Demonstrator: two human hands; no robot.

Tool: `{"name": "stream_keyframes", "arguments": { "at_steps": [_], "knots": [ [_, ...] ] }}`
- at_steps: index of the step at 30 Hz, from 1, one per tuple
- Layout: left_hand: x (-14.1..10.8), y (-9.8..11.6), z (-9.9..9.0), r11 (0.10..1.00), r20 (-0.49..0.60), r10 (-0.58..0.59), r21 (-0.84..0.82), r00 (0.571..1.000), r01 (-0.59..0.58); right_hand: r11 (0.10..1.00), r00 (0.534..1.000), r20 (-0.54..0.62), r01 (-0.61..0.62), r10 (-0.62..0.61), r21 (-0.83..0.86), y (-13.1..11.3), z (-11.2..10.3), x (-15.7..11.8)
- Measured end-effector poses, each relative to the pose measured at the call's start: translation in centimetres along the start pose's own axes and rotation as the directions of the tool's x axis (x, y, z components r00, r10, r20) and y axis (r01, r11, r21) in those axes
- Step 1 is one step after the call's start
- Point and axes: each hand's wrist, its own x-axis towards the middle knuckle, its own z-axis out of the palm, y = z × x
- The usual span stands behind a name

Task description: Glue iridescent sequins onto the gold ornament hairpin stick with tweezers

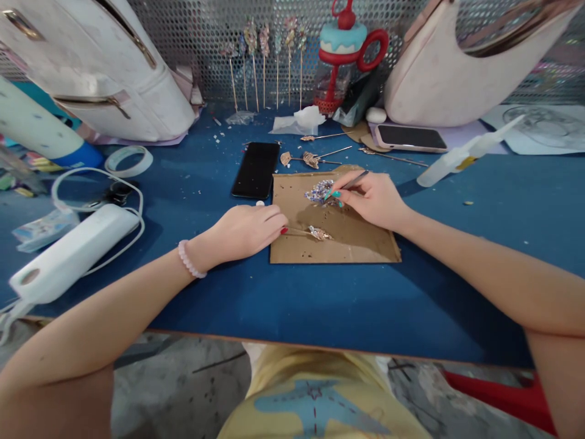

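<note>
My left hand [249,233] rests at the left edge of a cardboard sheet [356,247], its fingers closed on the thin stick of a small glittery ornament [320,233]. The ornament's head lies over the cardboard. My right hand [372,198] pinches a dark, slender tool [358,179], tweezers-like, over the cardboard's upper part. Its fingertips are at a pile of blue and silver sparkling pieces [319,191]. The tool's tip is too small to make out among them.
A black phone [256,170] lies left of the cardboard. Behind it are more stick ornaments [311,160]. A white bottle with a nozzle [441,171] stands tilted at right. A white power strip [75,253], tape roll [128,161] and bags [439,79] surround the workspace.
</note>
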Motion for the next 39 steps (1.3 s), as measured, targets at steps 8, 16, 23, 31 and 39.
{"name": "stream_keyframes", "arguments": {
  "at_steps": [8, 16, 23, 31, 39],
  "knots": [
    [0.02, 0.06, -0.16, 1.0, 0.008, -0.01, 0.009, 1.0, 0.01, 0.996, 1.0, -0.018, 0.0, -0.001, -0.09, 0.27, 0.05, 0.04],
    [-0.08, -0.08, -0.07, 1.0, -0.002, -0.009, -0.003, 1.0, 0.009, 0.99, 0.991, 0.01, 0.13, -0.13, -0.057, 0.28, 0.04, -0.07],
    [-0.41, -0.15, 0.12, 0.998, -0.026, -0.033, -0.055, 0.999, 0.032, 0.985, 0.99, 0.008, 0.142, -0.142, -0.1, 0.4, 0.05, -0.1],
    [-0.6, -0.24, 0.31, 0.997, -0.043, -0.053, -0.051, 0.998, 0.051, 0.98, 0.984, 0.003, 0.177, -0.178, -0.095, -0.08, -0.01, -0.17],
    [-0.69, -0.44, 0.07, 0.996, -0.042, -0.066, -0.055, 0.997, 0.064, 0.982, 0.99, -0.01, 0.142, -0.144, -0.123, 0.13, -0.15, -0.1]
  ]
}}
